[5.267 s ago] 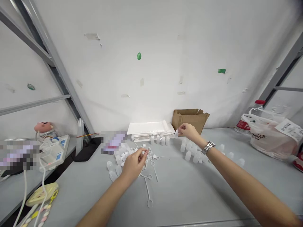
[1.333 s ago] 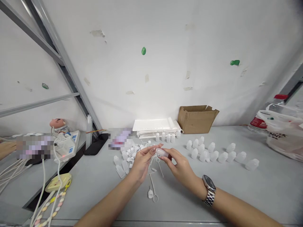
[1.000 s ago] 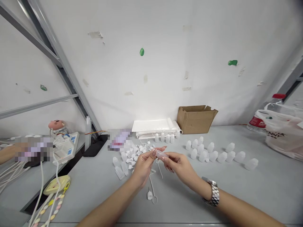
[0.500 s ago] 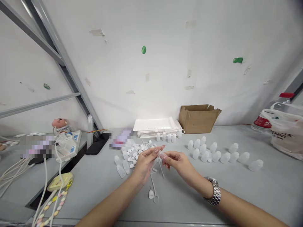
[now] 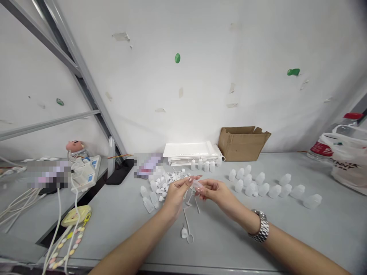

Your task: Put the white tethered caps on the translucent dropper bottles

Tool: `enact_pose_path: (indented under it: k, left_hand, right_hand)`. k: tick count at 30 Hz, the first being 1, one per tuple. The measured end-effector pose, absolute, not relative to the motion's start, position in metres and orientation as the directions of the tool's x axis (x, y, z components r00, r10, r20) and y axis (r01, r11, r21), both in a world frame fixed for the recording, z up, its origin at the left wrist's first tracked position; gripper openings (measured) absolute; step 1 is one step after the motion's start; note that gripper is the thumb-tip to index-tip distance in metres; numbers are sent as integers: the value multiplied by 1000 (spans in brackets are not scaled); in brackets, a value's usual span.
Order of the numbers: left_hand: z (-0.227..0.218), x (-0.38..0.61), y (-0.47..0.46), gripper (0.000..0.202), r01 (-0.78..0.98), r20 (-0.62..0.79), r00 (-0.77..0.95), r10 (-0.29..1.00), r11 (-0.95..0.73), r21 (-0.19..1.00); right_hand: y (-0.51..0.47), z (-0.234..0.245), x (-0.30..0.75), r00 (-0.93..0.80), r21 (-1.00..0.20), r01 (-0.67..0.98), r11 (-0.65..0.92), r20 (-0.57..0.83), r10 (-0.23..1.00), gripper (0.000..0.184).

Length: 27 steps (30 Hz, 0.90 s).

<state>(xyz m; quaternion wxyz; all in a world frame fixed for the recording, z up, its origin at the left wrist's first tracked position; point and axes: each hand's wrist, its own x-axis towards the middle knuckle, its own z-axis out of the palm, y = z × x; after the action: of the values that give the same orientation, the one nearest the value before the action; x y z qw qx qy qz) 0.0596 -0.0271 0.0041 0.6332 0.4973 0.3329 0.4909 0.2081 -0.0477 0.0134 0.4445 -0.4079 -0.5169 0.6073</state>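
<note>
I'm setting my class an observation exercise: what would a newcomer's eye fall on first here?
Probably the left hand and right hand, meeting over the table, a small bottle between them. Next, perhaps, the brown box at the table's back and the whitish bottles spread on the right. A green patch above, on the wall, also stands out.

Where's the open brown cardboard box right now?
In the head view, the open brown cardboard box stands right of centre at the back of the grey table, just right of the flat white stack and beyond the translucent plastic bottles.
</note>
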Motion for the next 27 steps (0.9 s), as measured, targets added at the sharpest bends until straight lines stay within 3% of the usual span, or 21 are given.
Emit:
enact_pose_path:
  k: [5,8,11,14,20,27]
  left_hand:
    - [5,60,-30,28,-302,76,347,935,34,953]
    - [9,61,-33,25,-320,110,396,912,25,947]
    - [11,61,-34,23,-355,115,440,891,55,933]
    - [11,61,-33,26,-360,90,434,897,81,930]
    - [10,61,-30,28,-390,32,372,928,125,912]
    - [14,58,-30,28,-414,13,363,932,148,898]
  right_hand:
    - [-53,14,204,-135,-999,37,26,21,991,29]
    - [-54,14,208,-242,-997,-75,-7,11,970,31]
    - [-51,13,214,-439,-944,-277,-179,-42,898,32]
    - [-48,13,215,-505,-898,-322,-301,-106,856,30]
    - [-51,15,206,-233,-989,-140,-42,-8,972,28]
    - [-55,17,204,-194,-998,-60,0,12,981,30]
